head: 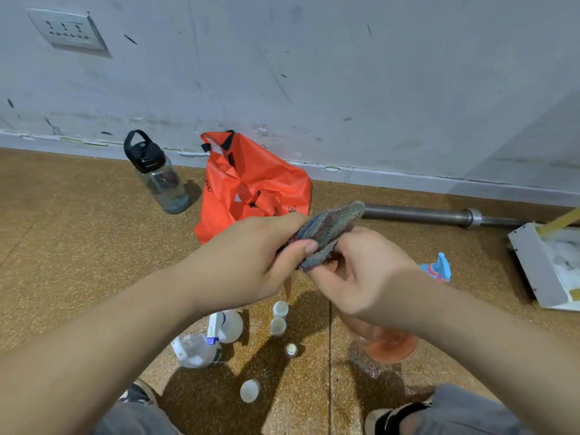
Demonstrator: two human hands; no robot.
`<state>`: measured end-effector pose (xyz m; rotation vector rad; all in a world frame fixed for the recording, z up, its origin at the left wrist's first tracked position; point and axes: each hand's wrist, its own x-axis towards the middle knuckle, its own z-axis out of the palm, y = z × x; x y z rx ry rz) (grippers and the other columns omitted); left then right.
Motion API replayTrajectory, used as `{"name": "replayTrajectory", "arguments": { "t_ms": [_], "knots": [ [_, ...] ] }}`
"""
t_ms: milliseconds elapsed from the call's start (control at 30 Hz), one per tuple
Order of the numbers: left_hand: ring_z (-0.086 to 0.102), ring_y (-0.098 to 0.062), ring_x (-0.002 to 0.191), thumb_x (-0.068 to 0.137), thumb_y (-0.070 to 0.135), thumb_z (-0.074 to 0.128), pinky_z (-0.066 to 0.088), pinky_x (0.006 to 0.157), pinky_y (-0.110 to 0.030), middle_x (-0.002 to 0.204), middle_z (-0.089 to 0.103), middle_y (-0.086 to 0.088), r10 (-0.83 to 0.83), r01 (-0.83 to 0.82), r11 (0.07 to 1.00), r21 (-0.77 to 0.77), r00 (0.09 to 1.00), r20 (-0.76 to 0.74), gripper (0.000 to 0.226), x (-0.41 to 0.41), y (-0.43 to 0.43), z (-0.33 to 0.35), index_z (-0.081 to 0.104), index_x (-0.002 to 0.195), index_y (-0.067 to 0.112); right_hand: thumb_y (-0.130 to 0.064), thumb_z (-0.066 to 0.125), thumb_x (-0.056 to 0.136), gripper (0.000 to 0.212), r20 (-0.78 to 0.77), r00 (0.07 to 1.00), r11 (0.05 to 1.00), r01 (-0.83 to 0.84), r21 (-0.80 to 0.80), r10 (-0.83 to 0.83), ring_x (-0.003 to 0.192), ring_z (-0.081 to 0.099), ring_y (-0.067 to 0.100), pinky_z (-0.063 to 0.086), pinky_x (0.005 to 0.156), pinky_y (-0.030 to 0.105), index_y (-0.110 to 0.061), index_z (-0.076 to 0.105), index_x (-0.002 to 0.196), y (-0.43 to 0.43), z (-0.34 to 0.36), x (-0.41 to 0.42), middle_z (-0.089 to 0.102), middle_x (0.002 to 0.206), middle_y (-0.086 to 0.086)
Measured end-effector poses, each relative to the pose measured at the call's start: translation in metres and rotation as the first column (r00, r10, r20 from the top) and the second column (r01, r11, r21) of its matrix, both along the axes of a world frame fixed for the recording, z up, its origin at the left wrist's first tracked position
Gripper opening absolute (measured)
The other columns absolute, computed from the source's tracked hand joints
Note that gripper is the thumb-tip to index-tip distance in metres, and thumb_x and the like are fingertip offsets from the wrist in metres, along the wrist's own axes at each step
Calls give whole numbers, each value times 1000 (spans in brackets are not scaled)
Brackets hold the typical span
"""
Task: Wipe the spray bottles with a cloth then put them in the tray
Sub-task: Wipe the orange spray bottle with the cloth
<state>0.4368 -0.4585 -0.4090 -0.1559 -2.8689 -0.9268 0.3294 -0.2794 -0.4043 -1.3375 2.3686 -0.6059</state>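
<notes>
Before the orange bag, my left hand and right hand pinch the cloth (preparing it); next, I'd grasp a spray bottle.

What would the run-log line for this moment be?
phase: handling cloth | left hand: grips cloth | right hand: grips cloth | white spray bottle: on floor, untouched | tray: right edge

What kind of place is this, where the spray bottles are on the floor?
Likely a gym or workout room: a steel barbell lies along the scuffed wall, the floor is speckled and looks rubbery, and a water bottle stands near the wall.
</notes>
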Motion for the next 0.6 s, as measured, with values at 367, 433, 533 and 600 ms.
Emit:
{"name": "replayTrajectory", "arguments": {
  "t_ms": [367,433,533,600],
  "knots": [
    [62,4,81,104,6,46,44,73,-8,96,75,6,148,-320,800,507,925,351,34,-3,3,22,73,113,25,-45,56,98,20,26,999,995,-38,94,36,71,49,2,38,62,23,-28,62,106,4,-1,-8,51,92,-10],
    [62,-9,82,105,13,50,50,77,-26,102,72,-9,4,-225,835,503,916,402,28,-1,13,18,69,122,25,-38,56,97,12,-45,997,991,-53,124,59,80,46,4,37,70,24,-27,58,104,3,3,-8,49,95,-12],
    [63,-17,85,106,28,53,53,83,-36,110,70,-16,-84,-201,841,502,868,489,24,3,10,7,64,128,30,-37,51,99,11,-142,980,969,-105,222,139,100,47,15,38,84,30,-27,47,102,2,7,-5,45,103,-10],
    [65,-20,81,105,34,55,54,82,-38,97,72,-11,-64,-131,912,389,891,450,19,3,9,2,66,116,24,-38,49,100,15,-160,974,958,-113,262,159,109,48,17,39,90,30,-27,50,110,2,8,-2,48,108,-9]
  ]
}}
